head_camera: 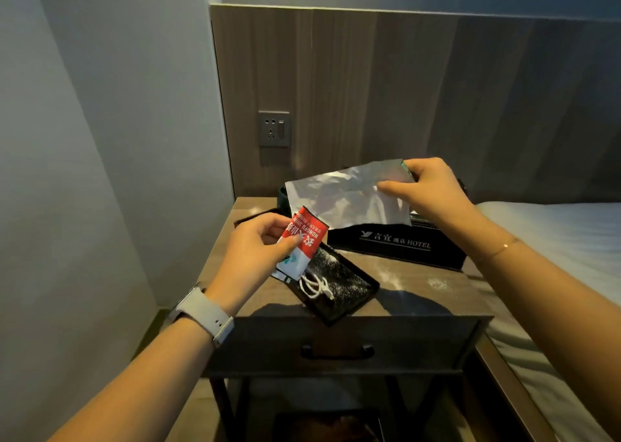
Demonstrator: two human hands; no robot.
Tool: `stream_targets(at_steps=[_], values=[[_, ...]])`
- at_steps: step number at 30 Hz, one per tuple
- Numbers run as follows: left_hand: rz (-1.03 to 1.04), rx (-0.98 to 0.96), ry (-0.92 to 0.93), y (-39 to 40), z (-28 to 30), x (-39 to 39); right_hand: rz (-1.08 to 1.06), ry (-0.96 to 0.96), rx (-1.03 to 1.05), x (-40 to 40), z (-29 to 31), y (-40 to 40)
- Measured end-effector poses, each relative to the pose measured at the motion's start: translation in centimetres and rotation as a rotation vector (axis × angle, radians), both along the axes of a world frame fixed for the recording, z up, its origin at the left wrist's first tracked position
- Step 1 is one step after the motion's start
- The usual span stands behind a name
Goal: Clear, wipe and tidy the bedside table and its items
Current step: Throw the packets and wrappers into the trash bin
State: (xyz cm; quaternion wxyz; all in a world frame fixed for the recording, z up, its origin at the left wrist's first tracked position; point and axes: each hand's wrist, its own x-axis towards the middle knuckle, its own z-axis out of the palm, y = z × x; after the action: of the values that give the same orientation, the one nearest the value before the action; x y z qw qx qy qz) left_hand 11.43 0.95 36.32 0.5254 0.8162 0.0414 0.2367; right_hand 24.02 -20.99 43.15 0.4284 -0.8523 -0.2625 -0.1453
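My left hand (257, 250) pinches a red and white bottle label (300, 245) above the left of the wooden bedside table (420, 293). My right hand (426, 189) holds a silver foil wrapper (346, 196) by its right end, lifted over the back of the table. Below the label a black tray (339, 287) lies at an angle at the table's front edge, with a coiled white cable (316, 285) and white dust in it. White dust also marks the tabletop to the tray's right.
A black hotel tissue box (396, 245) stands at the back right of the table. A wall socket (274, 128) is on the headboard panel. The bed (554, 240) adjoins the table on the right. A drawer with a dark handle (337, 351) faces me.
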Motion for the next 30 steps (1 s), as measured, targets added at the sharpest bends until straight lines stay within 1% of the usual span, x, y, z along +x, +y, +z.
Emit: stream_targets(at_steps=[5,8,10,13,16,18,21,23,25,28,30], values=[[-0.026,0.005,0.104,-2.3,-1.9,-4.7,0.01,0.15,-0.063,-5.4,-3.4,-3.6],[-0.062,-0.02,0.198,-3.5,-4.7,-7.0,0.022,0.268,-0.107,-8.1,-6.3,-5.6],[-0.073,-0.022,0.235,-4.0,-6.9,-8.1,0.042,0.306,-0.159,-9.6,-8.6,-6.5],[-0.103,0.051,0.372,-4.7,-10.1,-9.2,0.079,0.356,-0.277,-11.2,-12.4,-6.8],[-0.12,0.142,0.541,-5.5,-13.8,-9.6,0.088,0.397,-0.467,-11.8,-16.9,-6.4],[-0.119,0.203,0.636,-6.0,-16.3,-9.4,0.078,0.37,-0.606,-12.2,-19.9,-5.8],[-0.106,0.217,0.77,-6.5,-19.6,-8.7,0.067,0.287,-0.773,-12.8,-24.1,-4.5],[-0.074,0.243,0.803,-6.6,-21.8,-8.0,0.071,0.296,-0.831,-12.9,-26.8,-3.7],[-0.054,0.314,0.827,-6.5,-24.0,-7.6,0.058,0.365,-0.859,-12.7,-28.8,-3.1],[-0.06,0.385,0.892,-6.5,-26.9,-7.6,0.081,0.461,-0.914,-12.5,-30.4,-2.8],[-0.101,0.419,0.921,-6.7,-28.4,-7.7,0.122,0.474,-0.967,-12.6,-30.9,-2.6]])
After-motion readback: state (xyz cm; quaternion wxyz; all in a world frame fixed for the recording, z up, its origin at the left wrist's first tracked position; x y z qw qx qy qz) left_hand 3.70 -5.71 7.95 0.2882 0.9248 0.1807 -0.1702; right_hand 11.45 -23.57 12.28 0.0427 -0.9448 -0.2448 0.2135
